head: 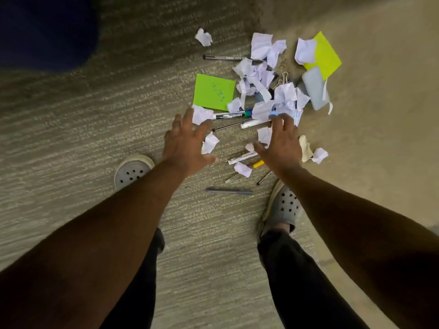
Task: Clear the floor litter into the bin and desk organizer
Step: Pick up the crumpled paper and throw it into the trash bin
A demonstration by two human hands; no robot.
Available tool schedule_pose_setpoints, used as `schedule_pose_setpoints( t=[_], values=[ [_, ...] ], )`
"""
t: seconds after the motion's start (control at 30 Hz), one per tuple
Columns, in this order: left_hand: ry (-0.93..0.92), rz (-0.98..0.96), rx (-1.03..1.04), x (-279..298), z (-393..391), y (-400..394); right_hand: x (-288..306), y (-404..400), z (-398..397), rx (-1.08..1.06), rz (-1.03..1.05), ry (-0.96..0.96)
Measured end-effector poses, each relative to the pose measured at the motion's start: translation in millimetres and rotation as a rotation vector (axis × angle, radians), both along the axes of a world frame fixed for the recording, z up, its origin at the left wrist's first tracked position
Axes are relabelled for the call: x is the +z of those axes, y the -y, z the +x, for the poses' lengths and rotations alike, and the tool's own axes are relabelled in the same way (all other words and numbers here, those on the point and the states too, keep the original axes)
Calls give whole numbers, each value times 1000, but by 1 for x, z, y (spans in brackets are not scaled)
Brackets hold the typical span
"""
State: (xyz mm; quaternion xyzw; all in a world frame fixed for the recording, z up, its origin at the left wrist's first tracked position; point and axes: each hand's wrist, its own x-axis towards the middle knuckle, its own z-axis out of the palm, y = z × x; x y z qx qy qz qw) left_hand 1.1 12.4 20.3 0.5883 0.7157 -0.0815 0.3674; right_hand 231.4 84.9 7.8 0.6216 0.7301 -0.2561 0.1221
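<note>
Litter lies spread on the carpet ahead of me: a heap of crumpled white paper scraps, a green sticky note, a yellow sticky note, a marker and several pens. My left hand hovers with fingers spread over the near left edge of the heap, holding nothing. My right hand is spread the same way above scraps at the near right side. No bin or organizer is in view.
My two feet in grey perforated clogs stand just short of the litter. A grey flat object lies by the yellow note. A dark blue shape fills the top left corner.
</note>
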Motion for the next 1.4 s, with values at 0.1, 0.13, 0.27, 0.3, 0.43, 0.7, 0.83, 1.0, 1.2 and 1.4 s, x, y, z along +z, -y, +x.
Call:
schedule_pose_setpoints(
  t=[0.1, 0.13, 0.27, 0.3, 0.43, 0.7, 0.83, 1.0, 1.2, 1.4],
  values=[
    [-5, -46, -46, -23, 14, -3, -16, -9, 9, -60, 91, -44],
    [-3, -40, -31, -29, 18, -4, -20, -12, 10, -75, 108, -66],
    [-69, 13, -11, -46, 25, -6, -31, -20, 1, -34, 107, -136],
    [-82, 31, -26, -48, 25, -7, -34, -22, -2, -16, 107, -144],
    [-53, 144, -29, -49, 21, -10, -40, -31, -13, -74, 68, -227],
    [39, 139, 22, -40, 9, -23, -25, -52, -18, -31, 13, -174],
    [135, 209, 133, -28, 8, -14, -6, -62, -21, 44, 166, -109],
    [171, 296, 258, -17, 6, -17, -9, -92, -45, 158, 118, -217],
    [148, 361, 289, -16, -6, -37, -30, -110, -88, 492, -64, 134],
    [150, 385, 349, -7, -12, -38, -32, -101, -89, 582, 104, 111]
  ],
)
